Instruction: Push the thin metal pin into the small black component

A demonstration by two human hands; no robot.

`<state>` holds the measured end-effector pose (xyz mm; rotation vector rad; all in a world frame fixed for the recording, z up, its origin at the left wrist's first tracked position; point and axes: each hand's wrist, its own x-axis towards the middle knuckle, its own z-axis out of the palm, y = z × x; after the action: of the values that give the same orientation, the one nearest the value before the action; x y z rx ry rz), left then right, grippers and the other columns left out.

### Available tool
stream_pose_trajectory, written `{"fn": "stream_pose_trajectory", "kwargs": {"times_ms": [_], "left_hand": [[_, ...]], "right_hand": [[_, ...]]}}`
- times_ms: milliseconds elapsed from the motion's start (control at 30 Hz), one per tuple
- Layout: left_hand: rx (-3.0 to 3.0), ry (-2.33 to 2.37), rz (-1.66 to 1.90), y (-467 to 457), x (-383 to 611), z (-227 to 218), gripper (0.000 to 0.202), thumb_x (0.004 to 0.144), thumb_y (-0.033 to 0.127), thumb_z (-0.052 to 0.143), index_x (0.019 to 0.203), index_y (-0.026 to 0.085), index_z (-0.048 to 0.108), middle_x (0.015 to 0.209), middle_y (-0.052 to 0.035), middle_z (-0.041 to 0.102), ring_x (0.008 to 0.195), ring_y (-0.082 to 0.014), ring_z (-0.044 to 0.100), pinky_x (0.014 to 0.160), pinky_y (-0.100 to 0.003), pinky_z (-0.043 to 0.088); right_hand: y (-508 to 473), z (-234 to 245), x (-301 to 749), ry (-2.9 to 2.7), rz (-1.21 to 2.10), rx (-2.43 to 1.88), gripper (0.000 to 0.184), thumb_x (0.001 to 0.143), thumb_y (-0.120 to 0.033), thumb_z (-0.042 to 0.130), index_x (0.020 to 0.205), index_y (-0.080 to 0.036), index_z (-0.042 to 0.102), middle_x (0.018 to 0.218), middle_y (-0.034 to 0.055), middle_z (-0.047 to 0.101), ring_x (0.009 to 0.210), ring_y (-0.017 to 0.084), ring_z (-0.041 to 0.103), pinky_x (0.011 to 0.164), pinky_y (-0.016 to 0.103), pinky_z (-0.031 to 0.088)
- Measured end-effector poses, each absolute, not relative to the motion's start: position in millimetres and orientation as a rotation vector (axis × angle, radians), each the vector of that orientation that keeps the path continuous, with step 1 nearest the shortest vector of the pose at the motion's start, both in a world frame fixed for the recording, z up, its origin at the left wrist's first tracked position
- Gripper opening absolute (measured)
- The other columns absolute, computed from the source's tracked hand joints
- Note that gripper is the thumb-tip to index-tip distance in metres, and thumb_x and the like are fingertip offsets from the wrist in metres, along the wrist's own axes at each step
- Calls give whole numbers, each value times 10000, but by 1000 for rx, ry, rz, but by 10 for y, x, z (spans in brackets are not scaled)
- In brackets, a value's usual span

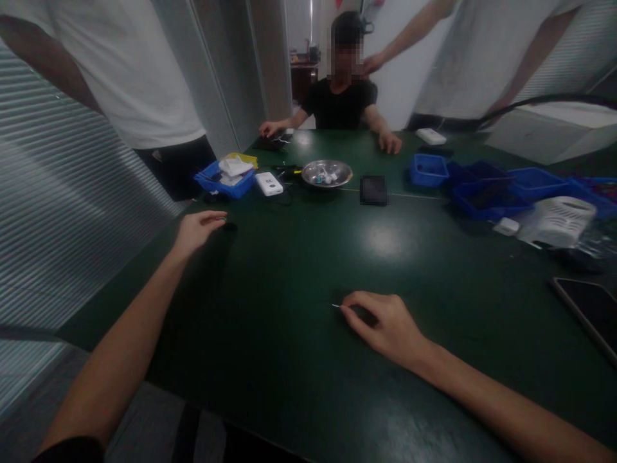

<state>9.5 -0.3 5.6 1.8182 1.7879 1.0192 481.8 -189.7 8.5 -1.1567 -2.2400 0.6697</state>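
My right hand (385,321) is above the green table (289,270), thumb and forefinger pinched on a thin, pale, needle-like piece (336,305) whose tip points left. Farther off, by the table's left edge, my left hand (195,230) has thumb and fingers brought together. Something tiny may be between its fingertips, too small to name. Just beside those fingertips lies a small dark patch or object (230,226), perhaps partly shadow.
Across the table sits a person in black (340,103); people in white stand left and right. A metal dish (328,183) with small parts, a white power bank (268,184), a black square item (373,190), blue trays (429,170) and a phone (592,312) lie around.
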Motion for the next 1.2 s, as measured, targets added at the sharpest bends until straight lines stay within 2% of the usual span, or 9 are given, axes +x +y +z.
{"fn": "stream_pose_trajectory", "kwargs": {"times_ms": [167,267,533,633,767,1067,1200], "left_hand": [[1860,1871,935,-1,70,23,391,813,438,748,1149,241,793,930,-70,777,773,-236,703,717,-337,546],[1815,1851,969,-26,92,47,399,788,433,775,1128,226,792,937,-70,779,755,-223,701,686,-320,539],[1827,1758,995,-30,156,55,362,739,433,818,1036,227,804,1092,-81,770,1003,-263,698,913,-366,531],[1807,1760,896,-43,190,44,400,747,457,807,1073,226,803,1128,-85,764,1030,-278,684,917,-375,521],[1764,1779,881,-50,216,29,422,743,467,807,1085,220,803,1095,-88,771,977,-265,690,870,-358,522],[1686,1753,931,-19,149,-46,463,718,487,838,1093,218,810,1125,-100,773,1063,-292,695,986,-392,500],[1611,1752,953,8,144,-42,402,670,443,875,1008,231,830,1104,-92,779,1061,-294,697,984,-395,505]], "right_hand": [[-1906,99,4822,-2250,672,-1162,228,1039,-342,515,1013,-207,696,868,25,727,659,135,660,628,257,479],[-1911,101,4825,-2250,674,-1159,229,1043,-344,513,1012,-207,694,871,25,725,664,135,661,633,259,480],[-1916,133,4817,-2253,681,-1162,236,1042,-335,507,1000,-202,697,862,30,728,655,136,653,632,259,488],[-1914,132,4815,-2252,682,-1151,239,1041,-342,508,1002,-203,699,869,32,734,641,134,652,625,257,491],[-1910,112,4816,-2253,666,-1138,237,1043,-340,509,998,-204,698,861,36,735,663,142,663,644,262,495],[-1917,122,4817,-2257,671,-1142,228,1039,-330,513,1004,-202,699,860,34,730,655,139,657,634,254,493],[-1919,137,4817,-2253,681,-1139,233,1037,-322,510,1002,-197,704,858,38,732,648,136,652,610,245,492]]}}
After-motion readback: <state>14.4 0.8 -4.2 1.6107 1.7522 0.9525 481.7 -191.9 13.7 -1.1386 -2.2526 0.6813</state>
